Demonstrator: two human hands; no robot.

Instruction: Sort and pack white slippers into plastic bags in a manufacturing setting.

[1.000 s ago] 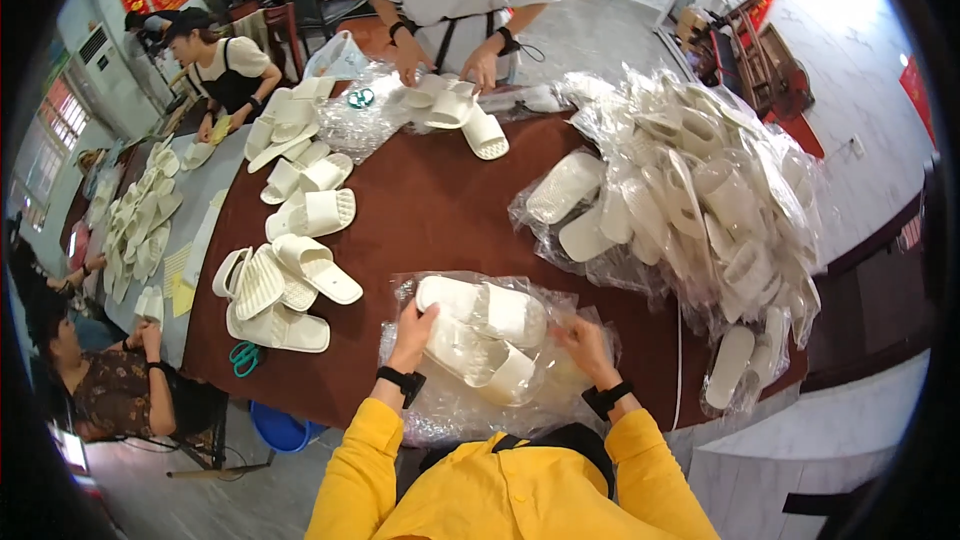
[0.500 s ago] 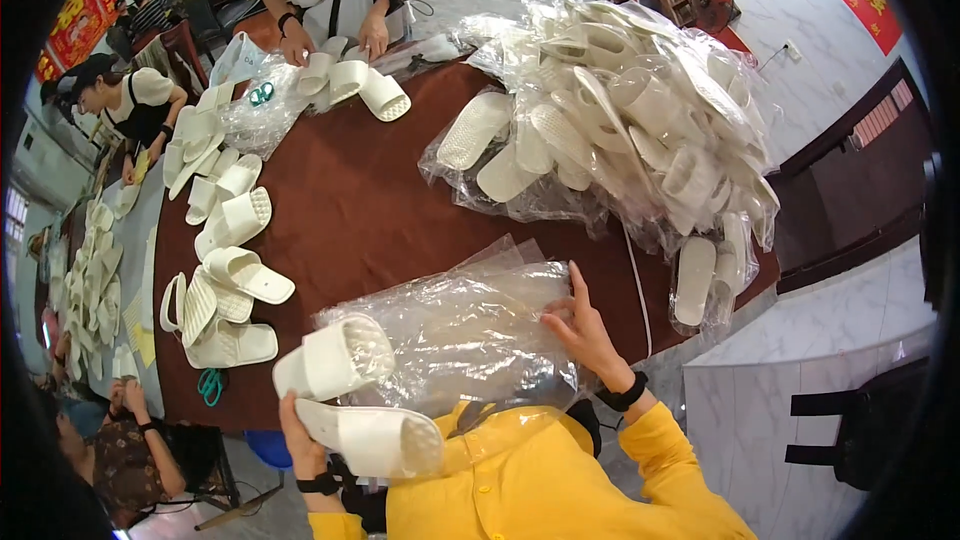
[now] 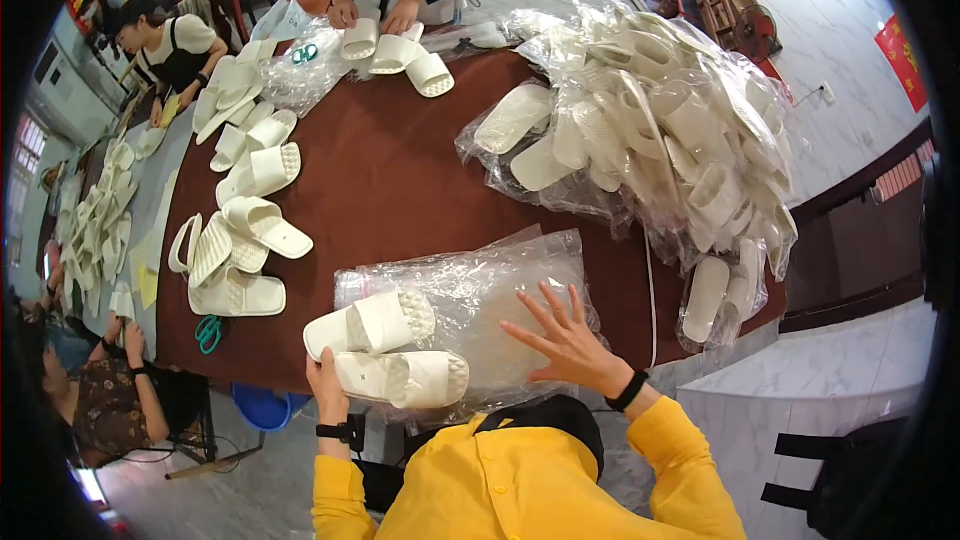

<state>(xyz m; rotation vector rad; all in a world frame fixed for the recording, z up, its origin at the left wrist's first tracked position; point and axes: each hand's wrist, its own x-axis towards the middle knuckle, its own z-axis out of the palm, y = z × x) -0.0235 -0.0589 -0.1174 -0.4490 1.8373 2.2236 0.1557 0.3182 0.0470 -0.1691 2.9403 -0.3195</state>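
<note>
My left hand (image 3: 329, 392) grips the heel end of a white slipper (image 3: 425, 380). A second white slipper (image 3: 385, 322) lies just beyond it, side by side. Both rest over the left part of a stack of clear plastic bags (image 3: 490, 290) at the table's near edge; the bags under them are partly hidden. Over the right part of the stack, my right hand (image 3: 572, 348) is open with fingers spread and holds nothing. I cannot tell whether its fingertips touch the plastic.
A big heap of bagged slippers (image 3: 660, 130) covers the table's right side. Loose slippers (image 3: 260, 172) and teal scissors (image 3: 208, 334) lie along the left. Across the brown table (image 3: 400, 170), a co-worker's hands (image 3: 403, 15) handle slippers. A blue bin (image 3: 262, 407) stands below the left edge.
My right hand has let go of the bag edge and spread its fingers. The plastic, raised before, now lies flatter. My left hand has brought the slippers right and down onto the bags.
</note>
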